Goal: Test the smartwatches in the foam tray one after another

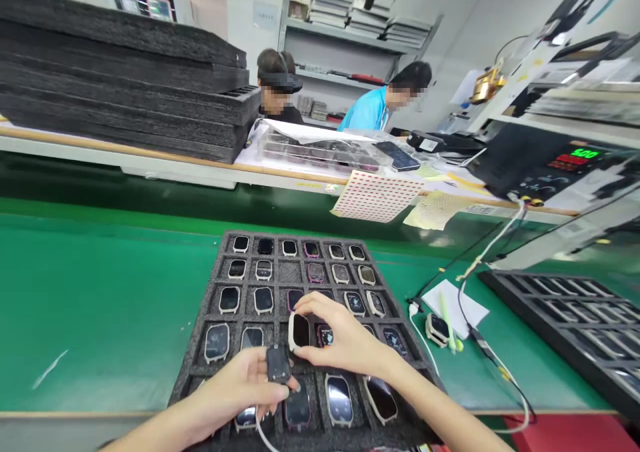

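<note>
Two things held over foam tray [197, 369], 6 o'clock on bench [100, 305]: right grip [345, 342] pinches cream watch [300, 331] by case edges; left grip [235, 385] holds black puck [278, 363], prob. charger. Watch looks light, glass fragile – hold sides.

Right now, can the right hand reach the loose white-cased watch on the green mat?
Probably yes: the loose white-cased watch lies near the right hand, only a thin white cable between. Grip occupied, though.
</note>
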`<move>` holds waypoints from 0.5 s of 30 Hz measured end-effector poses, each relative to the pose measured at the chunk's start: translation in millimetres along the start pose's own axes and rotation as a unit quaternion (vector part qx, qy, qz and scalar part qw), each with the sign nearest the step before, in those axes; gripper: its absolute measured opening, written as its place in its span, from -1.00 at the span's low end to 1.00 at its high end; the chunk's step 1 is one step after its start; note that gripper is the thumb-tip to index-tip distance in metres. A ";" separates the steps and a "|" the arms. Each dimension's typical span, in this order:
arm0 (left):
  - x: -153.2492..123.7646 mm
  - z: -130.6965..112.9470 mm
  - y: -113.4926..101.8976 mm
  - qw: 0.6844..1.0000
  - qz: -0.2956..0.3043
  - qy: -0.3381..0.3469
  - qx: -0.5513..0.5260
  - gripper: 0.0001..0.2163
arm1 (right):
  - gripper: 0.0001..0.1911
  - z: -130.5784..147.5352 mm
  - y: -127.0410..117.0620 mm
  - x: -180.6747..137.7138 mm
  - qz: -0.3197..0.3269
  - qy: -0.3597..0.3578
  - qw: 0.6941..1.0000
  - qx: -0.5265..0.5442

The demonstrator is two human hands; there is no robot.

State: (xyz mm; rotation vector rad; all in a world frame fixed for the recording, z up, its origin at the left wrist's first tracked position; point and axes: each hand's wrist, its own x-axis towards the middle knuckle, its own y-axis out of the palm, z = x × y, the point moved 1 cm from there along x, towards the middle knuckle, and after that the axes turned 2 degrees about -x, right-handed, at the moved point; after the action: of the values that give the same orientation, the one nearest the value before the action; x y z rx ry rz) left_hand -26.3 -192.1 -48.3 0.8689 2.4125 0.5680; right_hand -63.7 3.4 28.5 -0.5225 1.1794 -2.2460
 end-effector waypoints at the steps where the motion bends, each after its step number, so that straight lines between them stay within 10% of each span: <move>1: -1.6 -1.2 0.5 1.000 -0.001 0.000 0.000 -0.59 | -0.60 6.0 1.8 -2.2 0.002 -0.010 1.000 0.011; 15: -9.7 -11.8 0.4 0.993 -0.037 0.013 0.111 -0.69 | -0.55 18.2 35.4 -4.7 0.027 -0.082 0.996 -0.004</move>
State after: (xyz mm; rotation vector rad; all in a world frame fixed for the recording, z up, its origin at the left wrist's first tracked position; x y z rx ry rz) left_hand -26.6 -200.8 -35.8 0.8610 2.5539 0.2876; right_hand -39.7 -21.6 8.3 -0.6566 1.1059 -2.1102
